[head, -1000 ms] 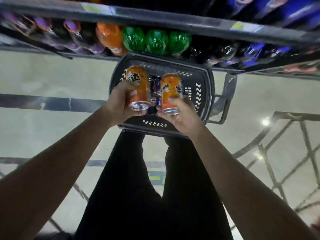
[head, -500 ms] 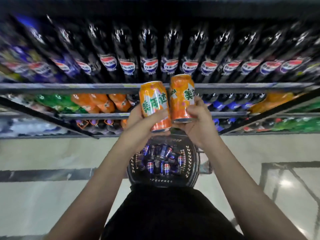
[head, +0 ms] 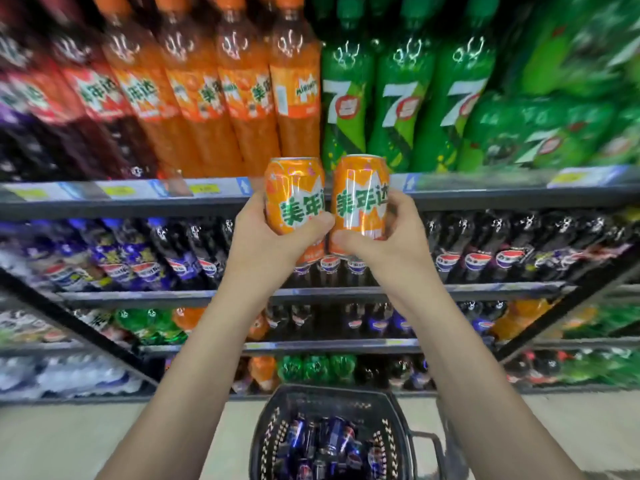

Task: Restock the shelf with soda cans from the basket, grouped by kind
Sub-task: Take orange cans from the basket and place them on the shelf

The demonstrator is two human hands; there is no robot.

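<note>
My left hand (head: 273, 237) grips one orange soda can (head: 294, 188) and my right hand (head: 384, 233) grips a second orange soda can (head: 360, 192). Both cans are upright, side by side and almost touching, raised in front of the grey shelf edge (head: 138, 199). Above that edge stand tall orange bottles (head: 249, 91) and green bottles (head: 398, 98). The black basket (head: 266, 420) sits on the floor below my arms, with several blue cans (head: 329, 441) inside it.
Dark cola bottles (head: 485, 247) fill the shelf behind my hands. Lower shelves carry more green, orange and dark bottles (head: 311, 368). Clear water bottles (head: 69, 375) sit at the bottom left. Pale floor (head: 104, 438) runs along the shelf base.
Both hands have lifted the two orange cans from just above the basket up to the level of the upper shelf edge. My view has tilted up from the floor to the shelves.
</note>
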